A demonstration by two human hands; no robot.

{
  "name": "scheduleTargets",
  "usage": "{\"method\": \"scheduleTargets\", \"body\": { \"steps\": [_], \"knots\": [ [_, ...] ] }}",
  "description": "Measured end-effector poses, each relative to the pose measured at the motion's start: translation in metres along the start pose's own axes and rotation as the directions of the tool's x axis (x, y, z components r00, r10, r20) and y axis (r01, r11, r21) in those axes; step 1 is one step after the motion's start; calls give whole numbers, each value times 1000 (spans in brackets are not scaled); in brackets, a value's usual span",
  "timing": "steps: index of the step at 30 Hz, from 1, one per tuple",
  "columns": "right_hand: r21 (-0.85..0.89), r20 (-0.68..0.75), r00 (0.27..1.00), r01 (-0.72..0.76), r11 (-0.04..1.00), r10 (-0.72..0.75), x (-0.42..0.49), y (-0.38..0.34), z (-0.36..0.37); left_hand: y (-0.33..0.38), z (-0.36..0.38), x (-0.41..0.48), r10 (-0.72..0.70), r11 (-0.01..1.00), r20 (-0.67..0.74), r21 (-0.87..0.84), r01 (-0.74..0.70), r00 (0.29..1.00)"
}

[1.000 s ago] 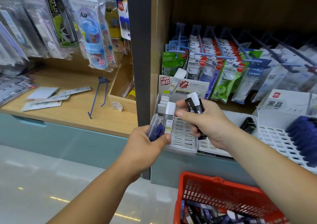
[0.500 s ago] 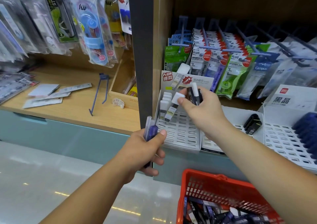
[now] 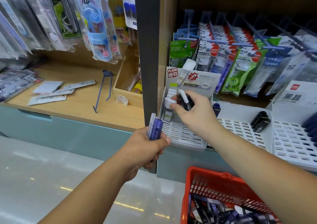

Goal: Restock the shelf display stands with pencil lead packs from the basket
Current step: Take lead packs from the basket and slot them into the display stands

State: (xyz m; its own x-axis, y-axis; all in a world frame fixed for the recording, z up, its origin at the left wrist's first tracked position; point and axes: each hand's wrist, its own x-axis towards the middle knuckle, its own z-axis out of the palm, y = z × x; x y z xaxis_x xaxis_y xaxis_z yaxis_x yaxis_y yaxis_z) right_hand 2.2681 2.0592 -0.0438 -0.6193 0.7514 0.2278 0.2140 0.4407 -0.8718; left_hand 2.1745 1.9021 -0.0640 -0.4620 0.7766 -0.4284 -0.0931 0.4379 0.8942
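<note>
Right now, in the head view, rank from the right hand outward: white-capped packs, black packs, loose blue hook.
1. White-capped packs, left stand, right by the right hand.
2. Black packs, middle stand, to its right.
3. Loose blue hook, wooden shelf, far left.

basket (image 3: 221, 186) below shelf; display stands (image 3: 185, 134) on shelf, hanging packets (image 3: 240, 59) behind.

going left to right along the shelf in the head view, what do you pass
flat packs → loose blue hook → wooden box → dark post → white-capped lead packs → right hand gripping a dark lead pack → black packs → blue packs; left out: left hand gripping purple packs, under the post
</note>
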Motion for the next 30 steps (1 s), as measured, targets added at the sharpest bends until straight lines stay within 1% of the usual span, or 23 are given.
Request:
{"method": "scheduleTargets", "body": {
  "steps": [2,4,7,8,9,10,11,12,13,14,15,16,17,19,21,25,28,30],
  "knots": [
    [0,-8,1000,24,1000,-24,1,0,2,0,0,0,3,1000,-8,-13,-3,1000],
    [-31,-14,997,80,996,-80,2,3,4,0,0,1,8,1000,-20,-29,-8,1000],
    [-194,50,984,176,965,-170,4,7,6,0,-1,2,11,998,-49,-58,-14,999],
    [-215,57,985,174,961,-165,4,7,7,1,-1,2,11,998,-58,-64,-15,998],
    [-187,48,991,134,973,-127,4,5,6,1,-1,2,14,998,-64,-68,-19,998],
    [-108,32,998,55,993,-52,4,2,4,2,-1,1,20,997,-68,-66,-25,997],
    [15,25,998,-56,998,56,3,-1,1,2,0,-1,30,998,-70,-60,-34,997],
    [169,46,982,-190,967,185,1,-5,-2,3,0,-2,43,998,-73,-51,-47,996],
    [330,113,946,-325,886,305,-2,-9,-6,5,1,-4,59,997,-77,-42,-62,995],
    [464,202,904,-427,776,377,-5,-14,-9,7,3,-5,77,996,-82,-36,-80,994],
    [559,276,873,-486,671,402,-7,-18,-13,9,5,-7,96,994,-82,-37,-100,992],
    [620,326,856,-513,593,400,-9,-21,-17,11,8,-9,118,991,-77,-50,-122,990],
    [659,361,848,-526,537,388,-11,-25,-20,13,11,-10,144,986,-69,-73,-149,987],
    [696,396,840,-538,476,371,-17,-32,-26,18,18,-13,198,972,-49,-117,-203,979],
    [698,399,838,-541,469,373,-23,-36,-33,21,26,-16,234,962,-6,-142,-232,972],
    [621,397,843,-538,569,363,-40,-36,-39,20,42,-18,266,953,132,-186,-239,955],
    [641,371,847,-530,555,380,-50,-25,-39,20,50,-17,280,950,153,-186,-250,948],
    [638,361,851,-523,565,381,-54,-21,-42,20,51,-17,286,950,155,-175,-258,946]
  ]
}}
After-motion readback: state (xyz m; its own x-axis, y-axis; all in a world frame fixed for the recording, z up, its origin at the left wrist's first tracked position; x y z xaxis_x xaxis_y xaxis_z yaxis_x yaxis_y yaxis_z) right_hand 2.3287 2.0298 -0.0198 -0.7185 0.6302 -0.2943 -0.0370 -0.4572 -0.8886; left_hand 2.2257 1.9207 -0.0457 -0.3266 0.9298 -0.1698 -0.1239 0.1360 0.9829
